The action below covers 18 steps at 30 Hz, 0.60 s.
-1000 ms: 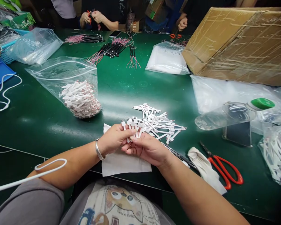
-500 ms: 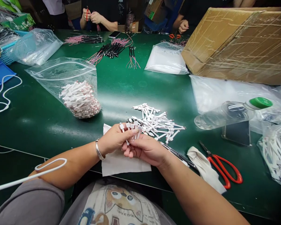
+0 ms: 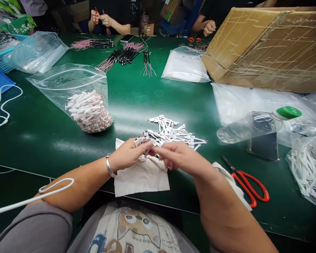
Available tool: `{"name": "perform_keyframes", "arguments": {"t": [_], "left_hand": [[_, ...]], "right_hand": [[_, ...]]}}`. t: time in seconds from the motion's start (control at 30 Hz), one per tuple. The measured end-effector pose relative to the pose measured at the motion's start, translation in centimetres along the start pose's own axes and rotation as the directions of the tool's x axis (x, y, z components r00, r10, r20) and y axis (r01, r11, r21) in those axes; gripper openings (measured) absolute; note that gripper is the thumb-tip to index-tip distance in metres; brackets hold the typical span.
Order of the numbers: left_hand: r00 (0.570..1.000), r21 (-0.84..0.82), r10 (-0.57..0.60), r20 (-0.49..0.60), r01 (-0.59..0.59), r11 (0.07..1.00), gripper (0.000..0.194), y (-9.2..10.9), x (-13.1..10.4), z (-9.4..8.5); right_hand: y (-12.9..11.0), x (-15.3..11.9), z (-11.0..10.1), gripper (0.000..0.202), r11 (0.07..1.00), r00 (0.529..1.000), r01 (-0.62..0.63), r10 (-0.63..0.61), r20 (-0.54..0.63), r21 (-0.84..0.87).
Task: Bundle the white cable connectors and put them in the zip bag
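Observation:
Several short white cables with small square connector heads [image 3: 140, 141] are fanned out in my left hand [image 3: 127, 153], clamped under the thumb. My right hand [image 3: 185, 158] reaches in from the right with thumb and forefinger pinched beside the left fingertips. Whatever sits in that pinch is hidden. Just beyond both hands lies a loose pile of the same white cables [image 3: 173, 135] on the green table. A white cloth [image 3: 142, 182] is spread beneath the hands.
A zip bag of white cables [image 3: 88, 112] stands to the left. Red-handled scissors [image 3: 252, 186], a plastic bottle [image 3: 249, 126] and a phone-like dark slab [image 3: 264, 146] lie right. A cardboard box [image 3: 265, 49] is at back right. Co-workers' hands [image 3: 102, 19] handle wires opposite.
My right hand has lifted and turned, its wrist now higher and its fingers drawn slightly right. The connectors in my left hand have tilted and bunched closer together.

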<state>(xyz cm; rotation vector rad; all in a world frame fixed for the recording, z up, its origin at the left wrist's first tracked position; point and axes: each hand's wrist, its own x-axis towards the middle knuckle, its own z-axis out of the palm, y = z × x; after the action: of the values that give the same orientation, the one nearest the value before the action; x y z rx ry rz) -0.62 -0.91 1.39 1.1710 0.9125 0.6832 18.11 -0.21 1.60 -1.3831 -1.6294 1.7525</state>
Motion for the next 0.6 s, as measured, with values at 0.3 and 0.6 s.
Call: {"name": "perform_keyframes", "arguments": {"t": [0.3, 0.6], "left_hand": [[0.973, 0.1, -0.116, 0.198, 0.097, 0.99, 0.037, -0.3, -0.2, -0.1], [0.966, 0.075, -0.153, 0.21, 0.14, 0.987, 0.038, -0.7, 0.0, -0.2]], "right_hand": [[-0.2, 1.1, 1.3, 0.031, 0.918, 0.94, 0.257, -0.166, -0.298, 0.301], [0.3, 1.0, 1.2, 0.029, 0.929, 0.955, 0.223, -0.147, -0.259, 0.297]]}}
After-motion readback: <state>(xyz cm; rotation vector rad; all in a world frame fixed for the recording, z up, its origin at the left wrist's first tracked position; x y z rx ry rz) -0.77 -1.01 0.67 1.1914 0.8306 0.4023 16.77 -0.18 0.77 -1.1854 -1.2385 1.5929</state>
